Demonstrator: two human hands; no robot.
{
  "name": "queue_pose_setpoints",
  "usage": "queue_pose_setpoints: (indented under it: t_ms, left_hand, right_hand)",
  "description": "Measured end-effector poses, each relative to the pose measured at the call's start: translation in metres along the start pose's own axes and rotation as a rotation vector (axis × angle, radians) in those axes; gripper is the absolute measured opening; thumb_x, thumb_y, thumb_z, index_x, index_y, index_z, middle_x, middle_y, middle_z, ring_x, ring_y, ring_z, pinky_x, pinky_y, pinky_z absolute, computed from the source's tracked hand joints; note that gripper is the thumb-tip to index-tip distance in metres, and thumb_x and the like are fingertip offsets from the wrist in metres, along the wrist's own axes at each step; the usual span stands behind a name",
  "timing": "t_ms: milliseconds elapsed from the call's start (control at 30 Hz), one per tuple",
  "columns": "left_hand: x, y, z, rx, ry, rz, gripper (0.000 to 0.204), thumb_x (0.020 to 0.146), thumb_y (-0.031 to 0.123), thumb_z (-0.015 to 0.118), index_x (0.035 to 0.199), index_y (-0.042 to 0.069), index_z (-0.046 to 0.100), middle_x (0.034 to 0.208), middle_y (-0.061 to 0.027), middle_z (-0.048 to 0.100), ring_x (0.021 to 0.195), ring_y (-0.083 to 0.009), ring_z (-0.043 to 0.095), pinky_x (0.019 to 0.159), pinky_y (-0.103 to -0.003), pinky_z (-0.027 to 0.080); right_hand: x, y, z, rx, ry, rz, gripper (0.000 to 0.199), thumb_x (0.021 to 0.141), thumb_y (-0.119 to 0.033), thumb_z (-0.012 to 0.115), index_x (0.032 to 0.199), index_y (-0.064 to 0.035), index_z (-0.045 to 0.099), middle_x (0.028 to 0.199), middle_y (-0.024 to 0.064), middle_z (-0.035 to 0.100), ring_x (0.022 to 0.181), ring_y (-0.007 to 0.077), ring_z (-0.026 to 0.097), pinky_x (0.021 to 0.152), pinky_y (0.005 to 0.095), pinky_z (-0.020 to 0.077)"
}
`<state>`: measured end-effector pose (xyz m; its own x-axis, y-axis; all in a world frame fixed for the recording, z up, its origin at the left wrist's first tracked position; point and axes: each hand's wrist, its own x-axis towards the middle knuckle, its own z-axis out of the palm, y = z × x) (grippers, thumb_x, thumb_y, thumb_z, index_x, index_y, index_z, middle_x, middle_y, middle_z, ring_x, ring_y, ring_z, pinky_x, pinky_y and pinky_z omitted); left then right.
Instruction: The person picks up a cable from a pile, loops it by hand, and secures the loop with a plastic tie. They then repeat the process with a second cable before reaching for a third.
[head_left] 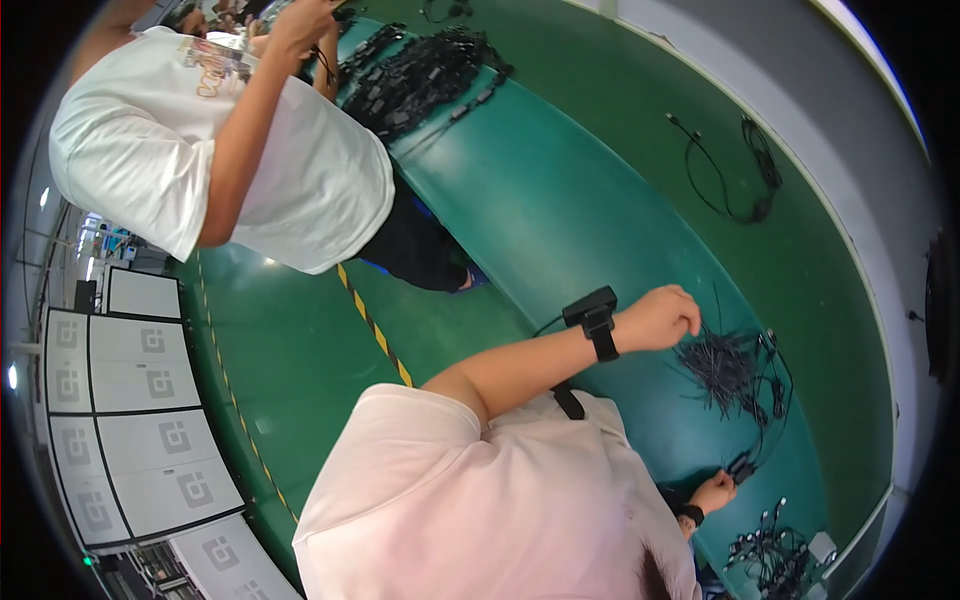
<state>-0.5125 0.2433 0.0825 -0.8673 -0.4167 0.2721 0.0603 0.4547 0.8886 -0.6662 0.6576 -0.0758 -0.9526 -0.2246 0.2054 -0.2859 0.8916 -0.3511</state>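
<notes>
My left hand point(657, 318), with a black strap and box on its wrist, hovers over the table beside a loose pile of thin black ties point(722, 368). Its fingers are curled in, and whatever they may hold is too small to make out. Lower down, my right hand point(713, 492) pinches a small black cable adapter point(740, 467) at the table's surface. From the adapter a black cable point(788, 385) loops up past the pile of ties, with connectors lying along it.
A tangle of black cables point(770, 552) lies near my right hand. Another coiled cable point(760, 170) rests on the far green surface. A large heap of black cables point(430, 80) covers the left end of the green table point(510, 190). A co-worker in a white shirt point(290, 170) stands there.
</notes>
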Motion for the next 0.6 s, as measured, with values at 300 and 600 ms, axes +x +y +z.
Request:
queue_pose_setpoints:
  t_ms: [300, 600]
  left_hand:
    - [0.043, 0.188, -0.175, 0.223, 0.433, 0.907, 0.011, 0.053, 0.006, 0.055, 0.059, 0.015, 0.051, 0.054, 0.0030, 0.040, 0.059, -0.0181, 0.043, 0.057, -0.032, 0.035]
    - [0.041, 0.185, -0.202, 0.881, 0.426, 0.409, 0.010, 0.062, 0.004, 0.056, 0.070, 0.010, 0.057, 0.074, -0.0041, 0.052, 0.065, -0.0218, 0.050, 0.060, -0.034, 0.040]
  right_hand:
    - [0.009, -0.076, -0.020, -0.421, -0.216, 0.033, 0.020, 0.082, -0.019, 0.055, 0.086, 0.0000, 0.060, 0.089, 0.0208, 0.054, 0.081, 0.0356, 0.052, 0.072, 0.0407, 0.0439]
    - [-0.003, -0.032, 0.003, -0.189, -0.034, 0.062, 0.022, 0.083, -0.018, 0.055, 0.084, 0.0032, 0.057, 0.086, 0.0203, 0.049, 0.075, 0.0364, 0.051, 0.066, 0.0437, 0.0434]
